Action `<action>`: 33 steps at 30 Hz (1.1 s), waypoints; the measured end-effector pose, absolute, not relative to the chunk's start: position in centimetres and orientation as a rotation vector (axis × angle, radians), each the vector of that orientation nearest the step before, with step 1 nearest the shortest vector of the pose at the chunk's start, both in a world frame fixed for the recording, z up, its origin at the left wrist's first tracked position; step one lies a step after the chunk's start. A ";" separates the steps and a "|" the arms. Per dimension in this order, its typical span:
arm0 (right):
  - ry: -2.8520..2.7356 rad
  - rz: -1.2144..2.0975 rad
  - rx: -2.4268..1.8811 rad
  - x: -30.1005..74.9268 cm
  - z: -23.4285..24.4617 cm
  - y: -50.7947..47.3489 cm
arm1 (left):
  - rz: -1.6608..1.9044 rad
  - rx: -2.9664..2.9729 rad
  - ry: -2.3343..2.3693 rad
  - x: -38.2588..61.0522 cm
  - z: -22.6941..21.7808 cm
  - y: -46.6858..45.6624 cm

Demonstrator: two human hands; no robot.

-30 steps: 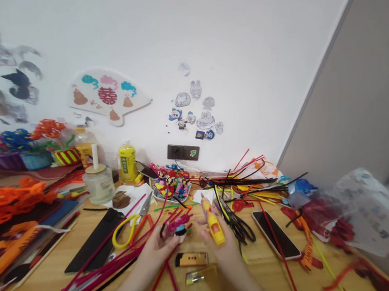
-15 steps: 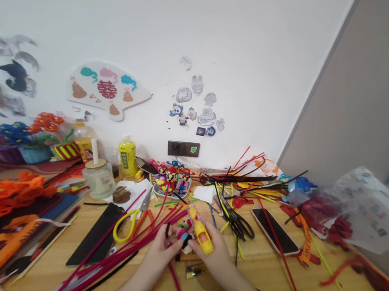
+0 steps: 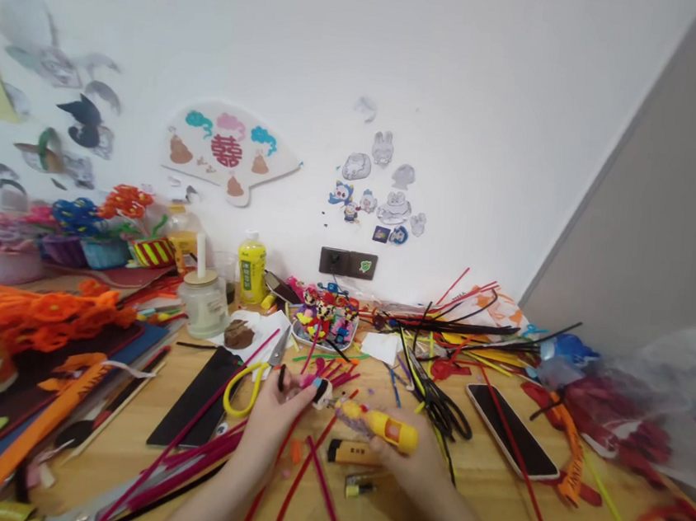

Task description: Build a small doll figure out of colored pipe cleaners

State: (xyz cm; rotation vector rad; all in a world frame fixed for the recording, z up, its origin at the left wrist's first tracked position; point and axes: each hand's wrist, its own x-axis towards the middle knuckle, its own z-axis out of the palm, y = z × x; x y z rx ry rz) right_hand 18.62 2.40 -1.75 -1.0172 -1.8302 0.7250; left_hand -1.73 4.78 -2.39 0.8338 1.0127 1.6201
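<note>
My left hand pinches a small craft figure in pink, blue, black and white. My right hand is wrapped round a yellow handheld tool with a narrow front end, whose exact kind I cannot make out. Its tip points left and sits close to the figure; whether they touch is unclear. Below the tool lie a small dark and tan box and a little bottle-like item. Magenta pipe cleaners and red ones run beneath my hands.
Behind my hands stands a white dish of small figures. Yellow-handled scissors, a black slab and a glass jar are on the left. Black-handled scissors, a phone and a plastic bag are on the right.
The tool has swung from upright-looking to nearly level, its tip now leftward toward the figure. My hands have moved apart. The view has turned left, bringing a cup into sight.
</note>
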 end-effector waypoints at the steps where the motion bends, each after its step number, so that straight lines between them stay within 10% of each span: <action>1: -1.856 0.685 -1.020 18.6 -1.7 2.3 | 1.622 0.835 1.009 -1.7 -2.3 4.7; 33: -1.902 0.534 -1.084 18.6 -2.0 2.2 | 1.610 0.815 0.951 -1.4 -1.7 4.4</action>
